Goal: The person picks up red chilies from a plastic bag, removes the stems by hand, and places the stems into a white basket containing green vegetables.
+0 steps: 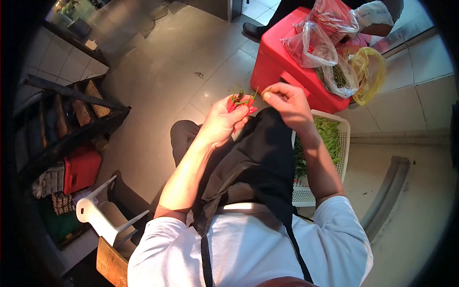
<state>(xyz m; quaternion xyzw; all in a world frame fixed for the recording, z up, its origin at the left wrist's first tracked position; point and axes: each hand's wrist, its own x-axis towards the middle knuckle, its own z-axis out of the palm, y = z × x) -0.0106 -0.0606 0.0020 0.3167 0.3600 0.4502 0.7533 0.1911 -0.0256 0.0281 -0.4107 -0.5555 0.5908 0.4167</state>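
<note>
My left hand (221,122) is closed around a small bunch of red chili peppers (251,109), their green stems poking up above the fingers. Just to the right, my right hand (287,103) has its thumb and forefinger pinched together close to the stem tips. Whatever lies in that pinch is too small to make out. Both hands are above my lap, over the dark apron (248,162). Below my right forearm stands a white perforated basket (345,143) holding green leafy vegetables (329,138), partly hidden by the arm.
A red box (272,62) ahead on the right carries several plastic bags (311,45), some with red contents. Behind it shows a person's dark shoe (252,31). On the left are a stair-like rack (71,112), a red container (82,167) and a white plastic chair (103,217).
</note>
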